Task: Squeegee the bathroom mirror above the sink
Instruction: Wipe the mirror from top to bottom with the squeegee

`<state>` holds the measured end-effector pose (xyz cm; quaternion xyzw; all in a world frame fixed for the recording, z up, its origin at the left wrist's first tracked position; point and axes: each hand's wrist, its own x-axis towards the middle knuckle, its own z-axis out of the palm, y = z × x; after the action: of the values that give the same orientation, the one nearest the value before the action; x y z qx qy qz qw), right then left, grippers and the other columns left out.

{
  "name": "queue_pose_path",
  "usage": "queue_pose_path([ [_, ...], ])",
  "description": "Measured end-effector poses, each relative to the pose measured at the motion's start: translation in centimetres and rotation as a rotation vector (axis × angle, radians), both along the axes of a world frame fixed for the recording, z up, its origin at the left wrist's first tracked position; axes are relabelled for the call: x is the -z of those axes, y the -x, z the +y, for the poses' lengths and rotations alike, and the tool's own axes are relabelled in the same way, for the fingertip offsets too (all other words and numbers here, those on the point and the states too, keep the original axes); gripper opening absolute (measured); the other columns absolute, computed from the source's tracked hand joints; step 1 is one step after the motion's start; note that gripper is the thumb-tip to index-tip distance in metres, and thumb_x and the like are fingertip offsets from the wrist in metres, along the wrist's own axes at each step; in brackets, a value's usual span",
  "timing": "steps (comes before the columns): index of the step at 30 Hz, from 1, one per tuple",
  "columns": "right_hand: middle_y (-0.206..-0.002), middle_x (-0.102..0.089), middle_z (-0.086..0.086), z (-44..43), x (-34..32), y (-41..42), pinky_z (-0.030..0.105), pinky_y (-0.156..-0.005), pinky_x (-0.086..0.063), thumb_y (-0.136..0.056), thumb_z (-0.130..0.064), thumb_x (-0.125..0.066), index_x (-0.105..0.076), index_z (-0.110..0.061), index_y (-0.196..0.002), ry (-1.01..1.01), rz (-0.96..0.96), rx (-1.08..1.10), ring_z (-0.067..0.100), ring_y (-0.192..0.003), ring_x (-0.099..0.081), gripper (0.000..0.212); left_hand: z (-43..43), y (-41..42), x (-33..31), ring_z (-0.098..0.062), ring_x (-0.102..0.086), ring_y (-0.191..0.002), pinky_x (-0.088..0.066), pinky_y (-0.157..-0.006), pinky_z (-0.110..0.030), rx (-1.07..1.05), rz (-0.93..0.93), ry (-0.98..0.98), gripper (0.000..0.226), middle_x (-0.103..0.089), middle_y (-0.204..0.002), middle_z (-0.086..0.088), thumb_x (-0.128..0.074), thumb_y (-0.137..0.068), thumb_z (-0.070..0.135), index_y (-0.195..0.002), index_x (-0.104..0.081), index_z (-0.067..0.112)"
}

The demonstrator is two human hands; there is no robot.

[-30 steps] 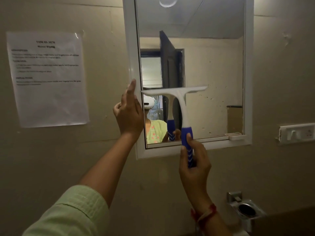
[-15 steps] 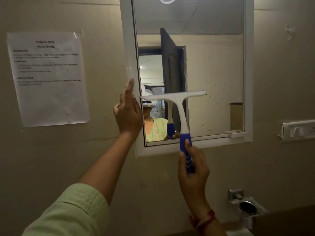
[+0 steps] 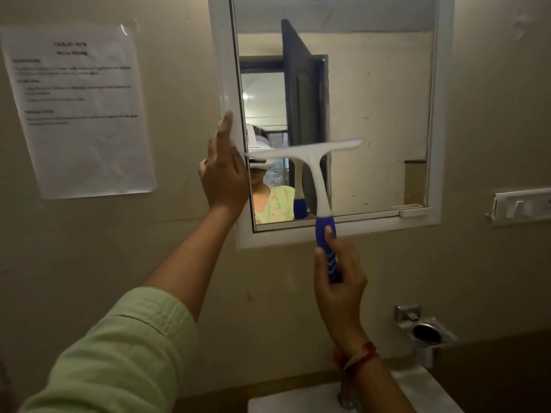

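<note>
One mirror (image 3: 372,99). One squeegee (image 3: 316,174). Two hands: left hand (image 3: 223,180), right hand (image 3: 340,281). One printed sheet (image 3: 77,108) on wall. One switch plate (image 3: 521,205). One metal holder (image 3: 425,333). One sink (image 3: 298,400).

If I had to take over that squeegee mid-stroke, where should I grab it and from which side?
Grip the squeegee by its blue ribbed handle, coming from below. The handle hangs down past the mirror frame's bottom edge, clear of the glass, while the white blade bar lies across the glass on top. The right hand already holds it this way, fingers wrapped round, thumb up the front. The left hand braces the frame.
</note>
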<state>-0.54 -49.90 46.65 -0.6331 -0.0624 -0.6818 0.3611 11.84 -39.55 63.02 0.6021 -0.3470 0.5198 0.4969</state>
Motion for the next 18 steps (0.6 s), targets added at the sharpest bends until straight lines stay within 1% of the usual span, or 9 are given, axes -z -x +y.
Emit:
queue_pose_path([
  [2,-0.101,-0.054,0.001,0.6,2.9,-0.2,0.010,-0.066,-0.049,-0.089,-0.022,-0.050,-0.049,-0.013,-0.122,-0.012,0.052,-0.038,0.001,-0.080,-0.055,0.034,0.1,0.1,0.0,-0.007,-0.053,-0.099,-0.046,-0.083,-0.043,0.006,-0.009,-0.002,0.042,-0.047,-0.139,-0.006,-0.029,-0.098,0.015,-0.140,-0.036,0.013],
  [4,-0.100,-0.054,-0.002,1.1,4.2,-0.3,0.012,-0.061,-0.050,-0.089,-0.023,-0.050,-0.049,-0.015,-0.122,-0.032,0.072,-0.064,0.004,-0.074,-0.055,0.034,0.1,0.2,0.0,-0.014,-0.057,-0.101,-0.047,-0.083,-0.044,0.011,-0.021,0.002,0.042,-0.048,-0.139,-0.007,-0.030,-0.098,0.013,-0.139,-0.037,0.013],
  [5,-0.100,-0.053,-0.004,1.2,4.0,-0.4,0.012,-0.059,-0.050,-0.089,-0.024,-0.050,-0.049,-0.015,-0.121,-0.040,0.067,-0.065,0.005,-0.072,-0.055,0.033,0.1,0.2,0.0,-0.014,-0.058,-0.101,-0.047,-0.082,-0.044,0.012,-0.024,0.007,0.041,-0.048,-0.138,-0.007,-0.031,-0.099,0.013,-0.139,-0.037,0.013],
  [6,-0.100,-0.053,-0.007,1.1,3.3,-0.4,0.012,-0.059,-0.050,-0.090,-0.025,-0.050,-0.050,-0.015,-0.121,-0.049,0.059,-0.066,0.006,-0.071,-0.056,0.033,0.1,0.1,0.0,-0.011,-0.057,-0.098,-0.048,-0.081,-0.045,0.013,-0.027,0.013,0.041,-0.049,-0.138,-0.007,-0.031,-0.099,0.012,-0.139,-0.037,0.013],
  [8,-0.102,-0.054,-0.011,0.8,1.3,-0.6,0.016,-0.060,-0.052,-0.091,-0.029,-0.051,-0.050,-0.021,-0.122,-0.071,0.044,-0.065,0.009,-0.074,-0.058,0.032,0.0,-0.1,0.0,-0.006,-0.053,-0.088,-0.049,-0.077,-0.045,0.018,-0.030,0.020,0.040,-0.050,-0.137,-0.008,-0.032,-0.099,0.012,-0.139,-0.038,0.011],
  [11,-0.107,-0.056,-0.005,0.2,-0.5,-0.8,0.027,-0.061,-0.057,-0.092,-0.031,-0.051,-0.050,-0.023,-0.125,-0.080,0.032,-0.059,0.019,-0.077,-0.060,0.034,-0.1,-0.4,0.0,-0.007,-0.052,-0.077,-0.050,-0.072,-0.047,0.028,-0.032,0.023,0.040,-0.050,-0.136,-0.009,-0.031,-0.099,0.013,-0.138,-0.038,0.010],
  [14,-0.107,-0.057,-0.002,0.3,1.2,-1.2,0.032,-0.062,-0.057,-0.091,-0.029,-0.051,-0.049,-0.029,-0.125,-0.078,0.050,-0.069,0.020,-0.077,-0.060,0.033,0.0,-0.4,0.0,-0.012,-0.052,-0.068,-0.051,-0.067,-0.047,0.033,-0.045,0.019,0.040,-0.050,-0.137,-0.008,-0.031,-0.099,0.013,-0.138,-0.038,0.010],
  [16,-0.104,-0.056,0.005,0.8,3.6,-1.3,0.038,-0.062,-0.058,-0.091,-0.025,-0.051,-0.048,-0.024,-0.125,-0.077,0.077,-0.070,0.021,-0.076,-0.060,0.035,0.1,-0.4,0.0,-0.017,-0.058,-0.075,-0.051,-0.069,-0.048,0.021,-0.049,0.011,0.040,-0.049,-0.138,-0.007,-0.031,-0.099,0.012,-0.139,-0.037,0.011],
  [18,-0.102,-0.056,0.007,1.3,5.5,-1.2,0.041,-0.061,-0.057,-0.090,-0.023,-0.050,-0.047,-0.022,-0.127,-0.081,0.106,-0.063,0.022,-0.076,-0.059,0.037,0.1,-0.3,0.0,-0.020,-0.062,-0.085,-0.051,-0.071,-0.047,0.017,-0.054,0.004,0.040,-0.047,-0.139,-0.006,-0.030,-0.099,0.011,-0.139,-0.036,0.012],
])
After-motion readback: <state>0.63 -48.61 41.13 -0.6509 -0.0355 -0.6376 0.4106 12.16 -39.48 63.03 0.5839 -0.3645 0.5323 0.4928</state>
